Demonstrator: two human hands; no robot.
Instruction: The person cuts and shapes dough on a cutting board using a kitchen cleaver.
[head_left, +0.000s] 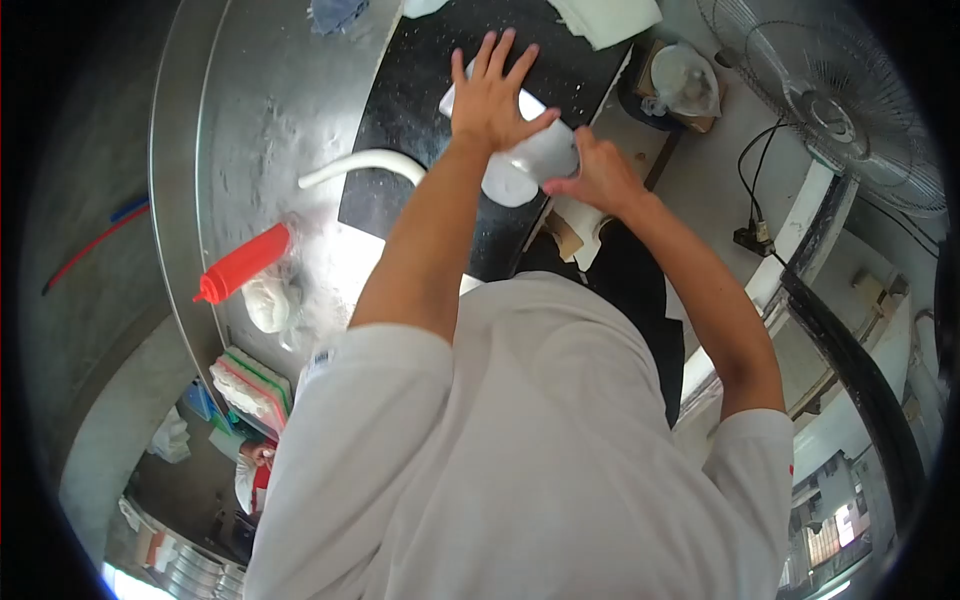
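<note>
My left hand (490,95) lies flat with fingers spread, pressing on a pale sheet of dough (510,185) and on the top of a shiny silvery cylinder (548,152). My right hand (600,175) grips that cylinder from the right side. Both hands work over a black mat (400,110) on a floured metal table (265,110). Part of the dough is hidden under my left hand.
A curved white rope of dough (365,162) lies at the mat's left edge. Left of it are a red squeeze bottle (245,262), a bagged dough lump (268,300) and stacked coloured boards (255,385). A fan (830,100), a cable (752,200) and a bagged container (685,80) sit right.
</note>
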